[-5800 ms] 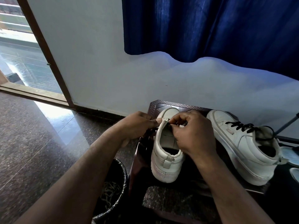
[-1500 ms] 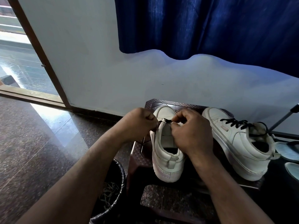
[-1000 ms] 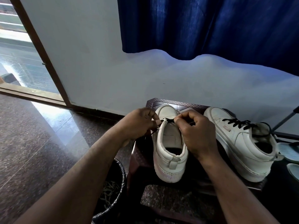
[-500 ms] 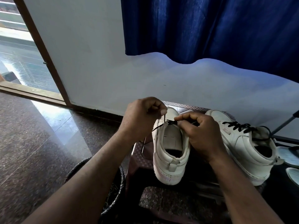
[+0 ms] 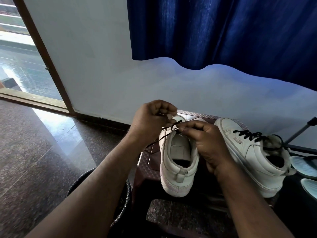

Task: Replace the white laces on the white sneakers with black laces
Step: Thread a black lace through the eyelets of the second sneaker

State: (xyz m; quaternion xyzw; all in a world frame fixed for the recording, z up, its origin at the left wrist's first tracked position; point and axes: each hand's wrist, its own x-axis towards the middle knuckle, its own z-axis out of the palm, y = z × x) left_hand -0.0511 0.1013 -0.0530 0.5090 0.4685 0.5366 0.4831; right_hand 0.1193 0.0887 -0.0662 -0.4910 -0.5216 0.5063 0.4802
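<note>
Left hand [image 5: 151, 121] at frame centre pinching black lace [image 5: 169, 127], right hand [image 5: 204, 143] pinching same lace above near sneaker [image 5: 178, 162], lace spanning both grips

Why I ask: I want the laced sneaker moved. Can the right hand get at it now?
Likely yes, once freed: the right hand pinches the lace at the other sneaker, but the laced sneaker lies just beside it, nothing between.
</note>
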